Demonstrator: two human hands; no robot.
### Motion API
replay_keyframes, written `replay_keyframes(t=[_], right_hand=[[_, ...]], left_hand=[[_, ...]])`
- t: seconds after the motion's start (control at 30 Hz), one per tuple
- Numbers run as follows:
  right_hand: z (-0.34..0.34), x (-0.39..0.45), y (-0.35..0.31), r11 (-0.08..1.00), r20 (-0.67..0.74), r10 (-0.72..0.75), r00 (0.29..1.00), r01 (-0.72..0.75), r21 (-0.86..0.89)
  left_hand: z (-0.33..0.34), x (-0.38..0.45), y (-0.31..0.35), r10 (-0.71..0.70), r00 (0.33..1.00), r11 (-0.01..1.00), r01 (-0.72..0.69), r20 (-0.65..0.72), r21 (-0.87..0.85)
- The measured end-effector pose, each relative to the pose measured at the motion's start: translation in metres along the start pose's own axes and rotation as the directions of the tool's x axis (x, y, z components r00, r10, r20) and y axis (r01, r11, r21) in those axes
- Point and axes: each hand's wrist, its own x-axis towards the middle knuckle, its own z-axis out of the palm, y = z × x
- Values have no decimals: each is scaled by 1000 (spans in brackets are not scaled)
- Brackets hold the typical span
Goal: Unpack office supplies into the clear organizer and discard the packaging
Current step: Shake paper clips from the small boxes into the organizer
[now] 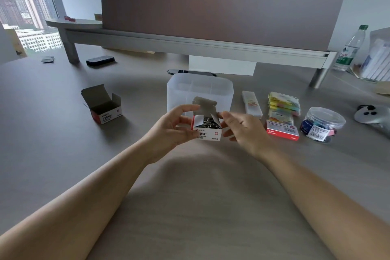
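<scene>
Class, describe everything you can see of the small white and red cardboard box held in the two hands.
The small white and red cardboard box is held above the grey desk, in front of the clear plastic organizer. Its top flap stands open and upright, side flaps folded out, showing a heap of silver paper clips inside. The white front bears dark print reading "clips". The left hand grips its left side; the right hand's fingertips touch its right side.

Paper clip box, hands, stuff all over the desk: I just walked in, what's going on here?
A person holds an opened paper clip box in the left hand, clips visible inside, while the right hand touches its right flap. The clear organizer stands just behind. An opened box sits to the left; sticky notes and a binder clip tub wait on the right.
</scene>
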Motion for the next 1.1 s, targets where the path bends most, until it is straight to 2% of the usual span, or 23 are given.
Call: replay_keyframes(t=[0.07,0.2,0.37,0.53,0.67,0.8,1.0,1.1], right_hand=[[1,0,-2,999,18,-22,1000,23,-27],[1,3,-6,987,-30,-5,1000,10,161],[3,11,-16,966,93,31,995,-53,254],[4,21,-27,928,184,69,981,-131,349],[8,31,-41,874,205,47,978,-139,466],[12,45,-55,876,182,-1,983,-87,475],[4,79,-64,888,134,-57,989,-11,459],[3,103,-62,879,116,-53,992,-9,476]], left_hand=[[0,0,0,11,1000,1000,-11,-9,9],[-1,0,2,15,1000,999,-15,-22,31],[-5,-1,3,22,1000,989,-19,-21,147],[-14,-5,15,-3,999,983,11,-47,183],[-21,-5,28,-19,992,999,23,-122,30],[-29,3,44,0,979,1000,2,-202,8],[-46,30,73,-17,986,996,2,-163,-93],[-57,52,82,-19,992,997,9,-124,-81]])
